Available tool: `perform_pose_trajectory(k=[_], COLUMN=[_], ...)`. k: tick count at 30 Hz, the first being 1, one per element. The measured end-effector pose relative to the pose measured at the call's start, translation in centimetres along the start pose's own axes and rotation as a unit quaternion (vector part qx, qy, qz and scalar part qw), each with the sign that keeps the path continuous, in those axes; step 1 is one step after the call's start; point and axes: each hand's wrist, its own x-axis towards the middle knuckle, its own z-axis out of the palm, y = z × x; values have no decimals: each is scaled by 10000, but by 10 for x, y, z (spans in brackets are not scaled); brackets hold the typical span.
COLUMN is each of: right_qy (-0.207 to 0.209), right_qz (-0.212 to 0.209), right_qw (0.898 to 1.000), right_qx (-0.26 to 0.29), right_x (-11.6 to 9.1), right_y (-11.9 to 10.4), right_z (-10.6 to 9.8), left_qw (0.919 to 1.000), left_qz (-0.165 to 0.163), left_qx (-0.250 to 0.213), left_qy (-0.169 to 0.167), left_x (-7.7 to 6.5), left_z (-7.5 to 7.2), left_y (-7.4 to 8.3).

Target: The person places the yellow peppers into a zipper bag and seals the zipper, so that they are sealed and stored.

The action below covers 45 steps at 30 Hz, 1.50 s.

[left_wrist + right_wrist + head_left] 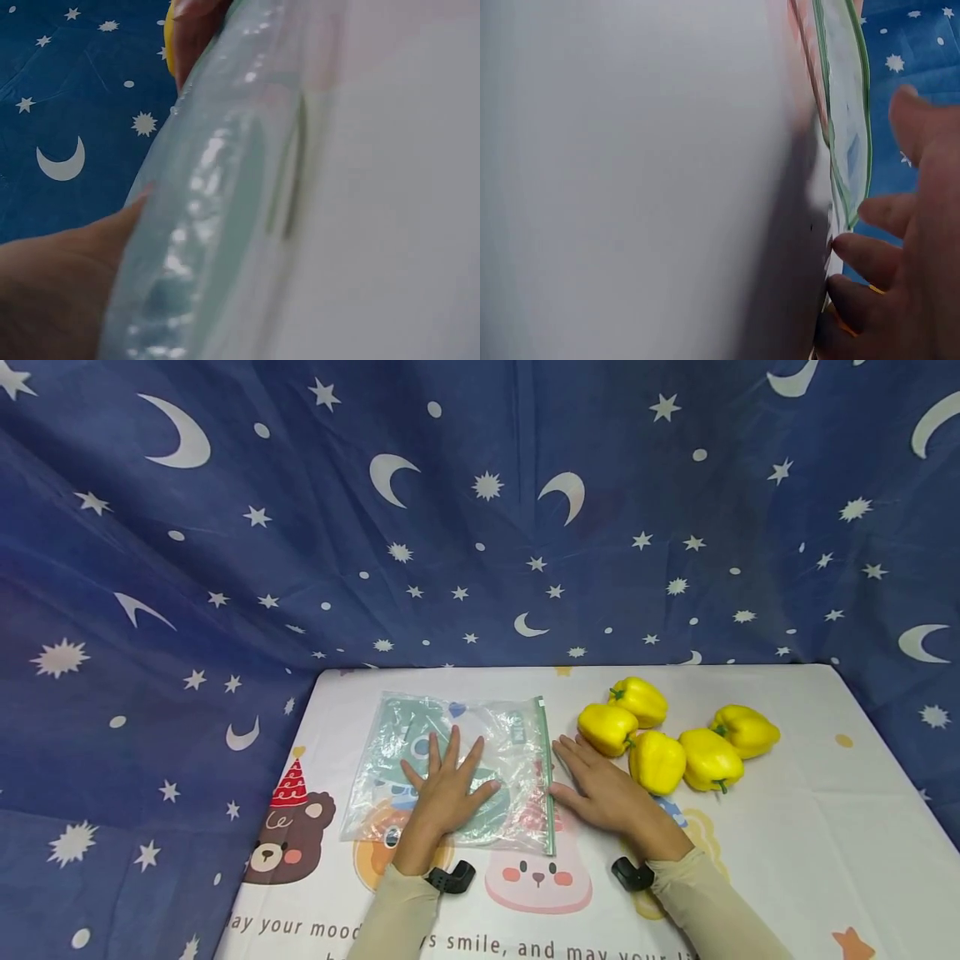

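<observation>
Left hand (446,797): fingers spread wide, resting flat on 1 clear plastic bag (502,747), which lies left of centre on the bench (795,843). Right hand (603,793): fingers straight and close together, thumb apart, just beside the bag's green edge strip (548,814); whether they touch cannot be told. Legible on the printed cloth (862,785): "your mood" and "smile, and may your". Right of the bag: 5 yellow bell peppers (657,764).

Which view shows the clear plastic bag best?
The head view: nearly all the bag shows, the left hand covering part. Left wrist shows a close stretch of film; right wrist, part of its green-edged end.
</observation>
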Motion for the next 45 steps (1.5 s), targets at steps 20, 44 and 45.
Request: perform_pose_trajectory(k=[20, 44, 45], right_qy=[-358, -1181, -1212], right_qz=[-161, 686, 700], right_qw=[9992, 9861, 9855], right_qx=[-73, -949, -964], right_x=[7, 8, 8], right_y=[4, -6, -6], right_z=[1, -2, -2], left_qw=[9989, 9988, 9986], left_qz=[220, -37, -53], left_qx=[407, 475, 525], left_qy=[1, -63, -76], left_x=[-3, -5, -5], left_z=[-32, -24, -24], left_y=[-37, -50, -50])
